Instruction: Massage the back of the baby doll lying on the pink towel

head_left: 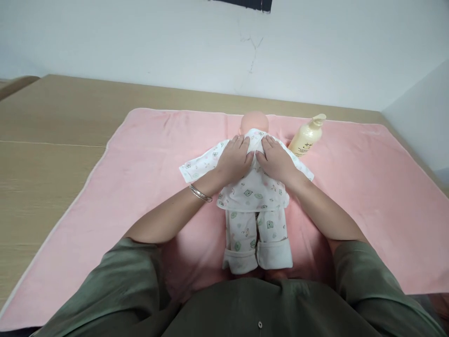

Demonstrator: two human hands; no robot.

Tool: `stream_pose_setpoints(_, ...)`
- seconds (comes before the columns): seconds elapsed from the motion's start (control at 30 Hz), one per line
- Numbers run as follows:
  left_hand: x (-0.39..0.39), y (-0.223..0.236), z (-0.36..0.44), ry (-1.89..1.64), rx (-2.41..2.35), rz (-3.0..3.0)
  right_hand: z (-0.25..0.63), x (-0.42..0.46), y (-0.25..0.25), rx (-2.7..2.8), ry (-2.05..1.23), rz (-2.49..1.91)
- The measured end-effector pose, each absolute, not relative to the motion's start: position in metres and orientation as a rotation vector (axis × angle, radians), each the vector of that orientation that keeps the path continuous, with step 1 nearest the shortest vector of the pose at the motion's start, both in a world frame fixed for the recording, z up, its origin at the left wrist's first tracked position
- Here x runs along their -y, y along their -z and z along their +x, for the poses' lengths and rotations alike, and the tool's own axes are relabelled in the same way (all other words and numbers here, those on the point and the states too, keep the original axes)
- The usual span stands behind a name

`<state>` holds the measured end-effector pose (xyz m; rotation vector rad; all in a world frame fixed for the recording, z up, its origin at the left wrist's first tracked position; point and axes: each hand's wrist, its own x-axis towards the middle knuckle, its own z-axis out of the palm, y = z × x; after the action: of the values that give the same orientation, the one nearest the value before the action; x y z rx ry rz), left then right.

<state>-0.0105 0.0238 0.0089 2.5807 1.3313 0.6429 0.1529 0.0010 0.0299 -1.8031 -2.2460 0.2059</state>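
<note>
A baby doll [254, 120] lies on a pink blanket [150, 145], its bald head toward the wall and no facial features showing. It wears a white printed top [254, 194] with the sleeves spread wide, and matching trousers [242, 229] with cuffs turned up. My left hand [235, 158] rests flat on the left side of the doll's upper back, fingers stretched out. On the right side, my right hand [276, 158] lies flat in the same way, the two thumbs close together. Neither hand grips anything. The doll's feet are mostly hidden by the cuffs and my shirt.
A cream pump bottle [306, 136] leans at a tilt on the blanket, just right of the doll's head. Beneath the blanket is a wooden table [70, 117], which meets a white wall [175, 47] at the back. Another wall stands at the right.
</note>
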Motion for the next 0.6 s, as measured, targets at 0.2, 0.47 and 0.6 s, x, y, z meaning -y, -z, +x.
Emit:
stream_pose_setpoints(0.2,-0.03,-0.002,-0.014,-0.687,-1.47,2.442,0.151,-0.004,-0.022,2.148,-0.215,-1.751)
stream_pose_setpoints(0.47,-0.022,-0.005,-0.009,-0.675,-1.562,2.451,0.144,0.008,-0.028,2.203,-0.172,-1.812)
stream_pose_setpoints(0.6,-0.015,-0.008,-0.006,-0.699,-1.494,2.468,0.157,-0.007,-0.032,2.179,-0.324,-1.779)
